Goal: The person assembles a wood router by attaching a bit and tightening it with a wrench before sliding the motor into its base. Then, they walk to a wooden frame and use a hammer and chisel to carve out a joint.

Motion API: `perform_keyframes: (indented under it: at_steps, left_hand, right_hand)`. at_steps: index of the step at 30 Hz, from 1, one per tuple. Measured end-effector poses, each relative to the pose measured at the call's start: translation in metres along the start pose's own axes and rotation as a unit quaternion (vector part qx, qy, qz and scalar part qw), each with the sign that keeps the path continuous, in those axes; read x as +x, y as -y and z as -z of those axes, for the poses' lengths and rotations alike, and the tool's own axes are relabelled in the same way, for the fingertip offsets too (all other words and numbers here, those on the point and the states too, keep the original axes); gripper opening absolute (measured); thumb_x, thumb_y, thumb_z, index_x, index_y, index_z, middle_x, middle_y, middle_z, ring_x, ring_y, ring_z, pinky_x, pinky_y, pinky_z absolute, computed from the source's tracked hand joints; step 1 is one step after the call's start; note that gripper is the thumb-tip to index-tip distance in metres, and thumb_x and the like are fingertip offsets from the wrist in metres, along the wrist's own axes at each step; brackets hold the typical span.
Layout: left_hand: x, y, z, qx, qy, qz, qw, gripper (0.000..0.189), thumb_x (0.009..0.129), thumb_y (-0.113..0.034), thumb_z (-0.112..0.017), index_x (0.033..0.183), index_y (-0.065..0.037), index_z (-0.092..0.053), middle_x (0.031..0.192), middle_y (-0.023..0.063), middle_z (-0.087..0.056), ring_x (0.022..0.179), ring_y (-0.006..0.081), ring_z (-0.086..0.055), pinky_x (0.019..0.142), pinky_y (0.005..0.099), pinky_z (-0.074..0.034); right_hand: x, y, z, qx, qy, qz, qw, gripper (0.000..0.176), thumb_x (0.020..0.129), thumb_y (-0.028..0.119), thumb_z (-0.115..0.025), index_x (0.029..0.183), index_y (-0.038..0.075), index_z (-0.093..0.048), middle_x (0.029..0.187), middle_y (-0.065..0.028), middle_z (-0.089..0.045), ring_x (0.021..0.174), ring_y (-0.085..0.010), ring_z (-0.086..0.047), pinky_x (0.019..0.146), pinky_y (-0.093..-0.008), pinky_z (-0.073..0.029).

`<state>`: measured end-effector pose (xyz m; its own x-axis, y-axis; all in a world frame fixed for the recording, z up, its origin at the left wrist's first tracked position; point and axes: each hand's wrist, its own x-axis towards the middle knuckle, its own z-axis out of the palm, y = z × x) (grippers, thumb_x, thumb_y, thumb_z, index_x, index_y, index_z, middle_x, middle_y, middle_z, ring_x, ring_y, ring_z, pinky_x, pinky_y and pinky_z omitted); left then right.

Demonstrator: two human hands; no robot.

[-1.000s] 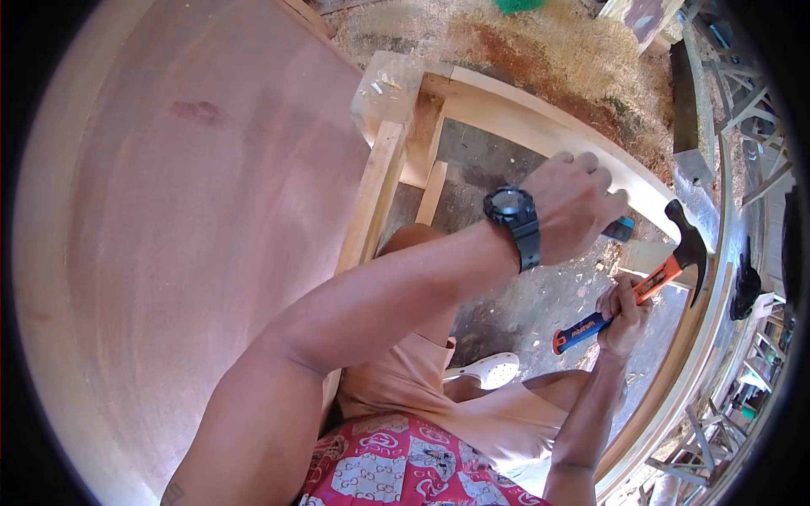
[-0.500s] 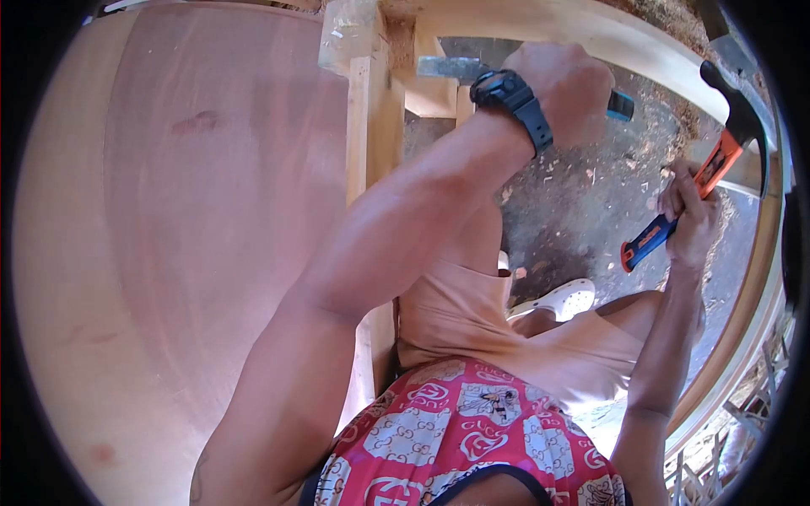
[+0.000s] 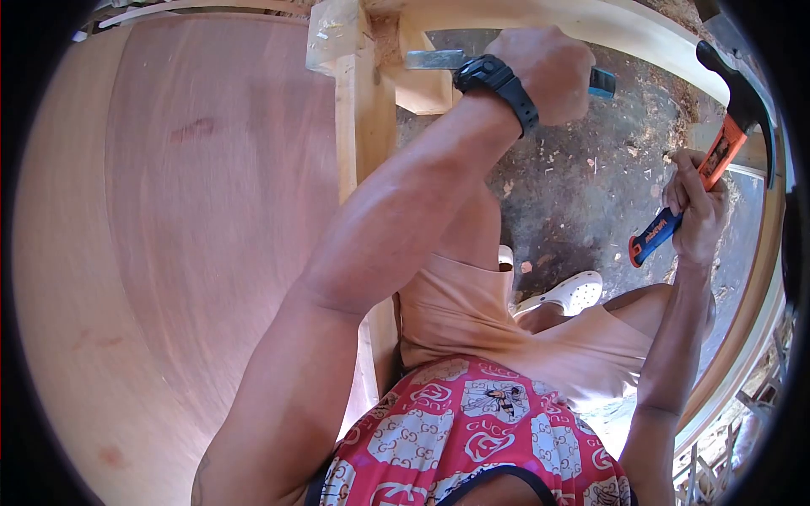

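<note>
My left hand [image 3: 544, 76], wearing a black watch, is wrapped around a chisel [image 3: 434, 59]. Its flat metal blade sticks out leftward, with its end close to the wooden frame joint [image 3: 386, 38] in this view. The blue butt of its handle shows past the other side of the fist, and the rest is hidden by my fingers. On the right, my right hand [image 3: 699, 207] grips a claw hammer [image 3: 722, 152] around the middle of its orange and blue handle. The black hammer head points up and away from me, well apart from the chisel.
A broad plywood panel [image 3: 228, 185] fills the left side, bordered by a pale timber rail [image 3: 356, 126]. Another beam [image 3: 540, 13] crosses the far side. Wood chips litter the dark floor [image 3: 582, 185], near a white clog [image 3: 578, 293].
The view has shifted slightly, so the frame and panel sit a little farther left. My left hand and chisel appear slightly left and higher; the hammer is slightly farther right. Both grips stay the same.
</note>
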<state>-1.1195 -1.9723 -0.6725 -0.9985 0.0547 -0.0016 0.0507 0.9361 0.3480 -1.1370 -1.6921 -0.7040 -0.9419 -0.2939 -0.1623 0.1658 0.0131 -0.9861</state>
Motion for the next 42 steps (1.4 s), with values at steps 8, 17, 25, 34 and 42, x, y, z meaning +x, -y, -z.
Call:
perform_keyframes:
  at_steps: [8,17,25,34,42]
  left_hand:
    - [0.000,0.004,-0.004,0.001,-0.020,0.011,1.000,0.021,0.073,-0.016,-0.066,0.089,-0.013,-0.079,0.088,0.0151,-0.074,0.086,0.0339,-0.073,0.081,0.0442,-0.059]
    - [0.002,0.006,-0.007,0.003,-0.025,0.012,1.000,0.024,0.074,-0.018,-0.065,0.092,-0.014,-0.079,0.087,0.0155,-0.074,0.084,0.0341,-0.073,0.080,0.0439,-0.059]
    - [0.009,0.006,0.002,-0.012,-0.006,0.002,1.000,0.020,0.076,-0.018,-0.064,0.089,-0.008,-0.076,0.088,0.0202,-0.072,0.086,0.0382,-0.071,0.080,0.0467,-0.057]
    - [0.009,-0.004,0.015,-0.062,-0.126,-0.010,0.990,0.018,0.081,-0.017,-0.060,0.082,-0.004,-0.072,0.089,0.0239,-0.071,0.087,0.0417,-0.068,0.078,0.0511,-0.054]
    - [0.010,0.004,-0.004,0.010,-0.099,0.004,0.995,0.022,0.074,-0.020,-0.066,0.090,-0.011,-0.077,0.084,0.0172,-0.073,0.082,0.0351,-0.072,0.075,0.0446,-0.059]
  right_hand:
    - [0.000,0.000,0.000,-0.033,-0.006,0.001,0.999,0.020,0.097,0.016,-0.064,0.103,-0.003,-0.067,0.056,0.0038,-0.042,0.047,-0.0060,-0.037,0.049,-0.0245,-0.030]
    - [-0.001,0.000,-0.002,-0.023,-0.011,-0.011,1.000,0.019,0.096,0.015,-0.066,0.103,-0.002,-0.067,0.056,0.0043,-0.042,0.048,-0.0050,-0.036,0.048,-0.0238,-0.029]
    - [0.000,-0.001,-0.002,-0.023,-0.008,-0.016,1.000,0.017,0.095,0.014,-0.067,0.101,-0.002,-0.067,0.056,0.0049,-0.042,0.048,-0.0045,-0.037,0.048,-0.0231,-0.030]
    - [-0.020,0.020,-0.029,-0.057,-0.006,0.046,0.997,0.021,0.095,0.012,-0.066,0.107,-0.004,-0.064,0.063,0.0006,-0.051,0.054,-0.0059,-0.046,0.050,-0.0229,-0.035]
    - [-0.042,0.033,-0.051,0.079,0.086,-0.066,0.991,0.039,0.094,0.013,-0.066,0.125,-0.007,-0.052,0.067,0.0017,-0.050,0.048,-0.0067,-0.043,0.050,-0.0225,-0.038]
